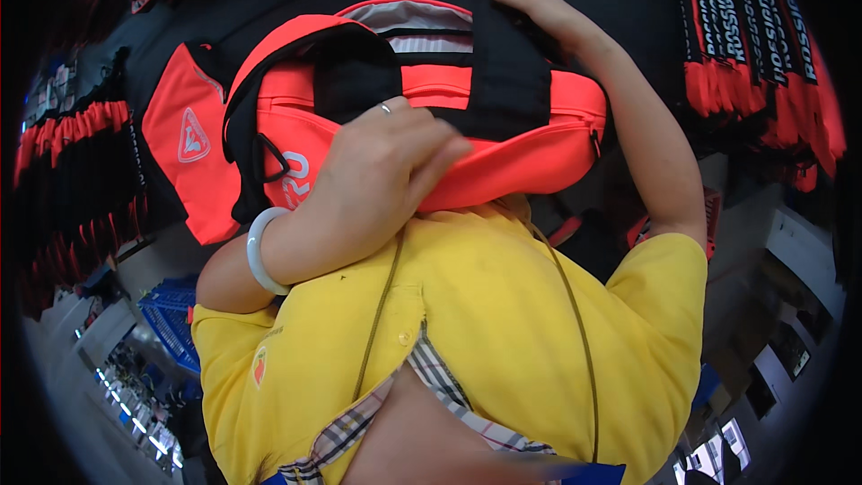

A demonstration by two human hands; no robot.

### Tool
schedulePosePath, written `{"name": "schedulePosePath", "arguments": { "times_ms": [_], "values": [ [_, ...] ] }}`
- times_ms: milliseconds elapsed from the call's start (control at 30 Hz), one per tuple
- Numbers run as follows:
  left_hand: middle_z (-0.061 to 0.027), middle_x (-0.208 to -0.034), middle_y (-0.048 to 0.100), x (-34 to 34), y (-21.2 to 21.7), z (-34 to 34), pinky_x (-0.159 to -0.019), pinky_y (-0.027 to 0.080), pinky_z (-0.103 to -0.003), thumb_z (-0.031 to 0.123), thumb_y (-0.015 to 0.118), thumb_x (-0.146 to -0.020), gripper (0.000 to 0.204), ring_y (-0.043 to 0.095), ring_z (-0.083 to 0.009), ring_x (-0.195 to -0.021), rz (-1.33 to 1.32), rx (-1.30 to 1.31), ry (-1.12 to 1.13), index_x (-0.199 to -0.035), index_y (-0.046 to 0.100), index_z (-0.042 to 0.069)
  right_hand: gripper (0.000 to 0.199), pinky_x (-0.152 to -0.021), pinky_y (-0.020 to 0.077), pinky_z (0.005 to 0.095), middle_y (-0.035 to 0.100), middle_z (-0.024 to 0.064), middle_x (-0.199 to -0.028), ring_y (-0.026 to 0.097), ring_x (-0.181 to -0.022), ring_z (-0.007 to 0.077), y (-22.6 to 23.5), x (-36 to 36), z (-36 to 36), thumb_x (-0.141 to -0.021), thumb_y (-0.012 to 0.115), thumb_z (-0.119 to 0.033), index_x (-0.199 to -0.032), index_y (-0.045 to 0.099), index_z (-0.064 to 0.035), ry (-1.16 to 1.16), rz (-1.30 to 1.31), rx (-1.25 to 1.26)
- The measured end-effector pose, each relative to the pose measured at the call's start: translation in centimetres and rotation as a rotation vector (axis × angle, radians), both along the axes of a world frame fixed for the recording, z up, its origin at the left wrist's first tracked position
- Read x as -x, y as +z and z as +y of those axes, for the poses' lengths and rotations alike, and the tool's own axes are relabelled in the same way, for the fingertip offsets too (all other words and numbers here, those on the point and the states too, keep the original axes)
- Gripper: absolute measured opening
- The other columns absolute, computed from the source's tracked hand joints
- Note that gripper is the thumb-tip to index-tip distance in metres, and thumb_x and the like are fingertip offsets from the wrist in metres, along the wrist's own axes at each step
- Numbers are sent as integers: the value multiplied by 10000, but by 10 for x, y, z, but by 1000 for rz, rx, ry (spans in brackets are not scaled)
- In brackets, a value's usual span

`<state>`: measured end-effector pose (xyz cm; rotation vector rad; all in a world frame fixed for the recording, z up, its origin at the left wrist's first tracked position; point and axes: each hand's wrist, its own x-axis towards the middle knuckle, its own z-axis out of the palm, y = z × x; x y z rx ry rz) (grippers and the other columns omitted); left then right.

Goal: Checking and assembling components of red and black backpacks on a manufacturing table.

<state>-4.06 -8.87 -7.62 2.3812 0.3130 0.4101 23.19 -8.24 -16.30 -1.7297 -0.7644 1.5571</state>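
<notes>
Two hands press a neon-orange bag (503, 139) against the yellow shirt (485, 323): the left hand (377, 171), grip loosely curled, lies on its front; the right hand (539, 13), fingers flat, clasps the black strap (510, 72) above.

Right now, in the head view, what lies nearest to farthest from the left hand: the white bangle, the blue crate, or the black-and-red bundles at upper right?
From the left hand, which presses on the orange bag:
1. White bangle, on its own wrist.
2. Blue crate, lower left.
3. Black-and-red bundles, far upper right.
</notes>
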Motion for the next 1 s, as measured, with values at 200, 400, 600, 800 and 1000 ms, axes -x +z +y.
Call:
{"name": "schedulePosePath", "arguments": {
  "times_ms": [200,400,600,800,1000],
  "values": [
    [-79,-1061,528,-11,9,-6,-667,504,-309,8,733,-748,378,618,-265,-813,214,-24,228,-1084,567,58,500,-697,541,250,676,71,-933,654,-761,139,-1,9,-2,-883,639,-451,-1058,623,17,-77,70,-43],
    [-111,-1126,524,-16,13,-3,-862,473,-385,84,765,-719,539,567,-312,-992,239,-23,152,-1199,521,85,554,-778,526,247,665,96,-1031,648,-860,135,15,9,-4,-879,629,-483,-1123,610,14,-20,42,-66],
    [-140,-1180,552,-27,-23,6,-941,436,-387,89,762,-717,686,560,-332,-1059,214,-118,9,-1329,451,84,601,-921,452,272,620,95,-1153,587,-1072,176,16,-20,-10,-829,658,-527,-1137,609,-13,66,-235,-205],
    [-135,-886,675,-33,-69,19,-719,502,-391,105,773,-720,533,655,-332,-830,275,14,87,-1170,488,78,440,-907,478,338,641,131,-1111,635,-1005,245,89,22,-85,-848,638,-357,-1099,615,4,164,-803,-879],
    [-122,-923,656,-40,-84,15,-733,509,-389,82,762,-729,459,647,-317,-835,213,103,79,-1116,513,70,277,-833,491,337,639,132,-944,639,-905,257,42,97,-179,-890,555,-186,-1075,620,9,395,43,-705]
  ]
}}
